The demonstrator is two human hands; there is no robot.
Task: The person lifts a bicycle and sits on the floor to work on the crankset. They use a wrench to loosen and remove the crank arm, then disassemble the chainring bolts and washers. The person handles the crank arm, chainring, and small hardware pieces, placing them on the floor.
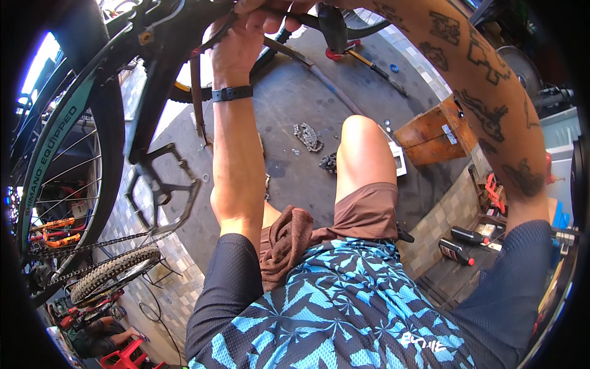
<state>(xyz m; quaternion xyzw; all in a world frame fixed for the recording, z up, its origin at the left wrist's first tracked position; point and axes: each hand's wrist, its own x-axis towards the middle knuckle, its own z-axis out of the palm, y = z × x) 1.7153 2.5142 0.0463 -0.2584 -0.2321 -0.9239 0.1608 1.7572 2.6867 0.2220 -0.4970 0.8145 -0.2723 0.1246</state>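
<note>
Head view: the left hand [236, 52] and right hand [301, 7] meet beside the black bicycle [55, 147], fingers curled, though cropping means I cannot tell on what. Adjustment seems underway, calling for steadiness; the pedal [161, 198] crowds the left forearm [236, 147], while grey mat [295, 178] leaves room rightward.

A hand could pass down between the left forearm [238, 147] and right knee [361, 138] to the grey floor mat [301, 197], where 1 loose chain [308, 137] lies. A bicycle pedal [163, 197] obstructs the mat's left edge; a wooden box [427, 136], its right.
</note>
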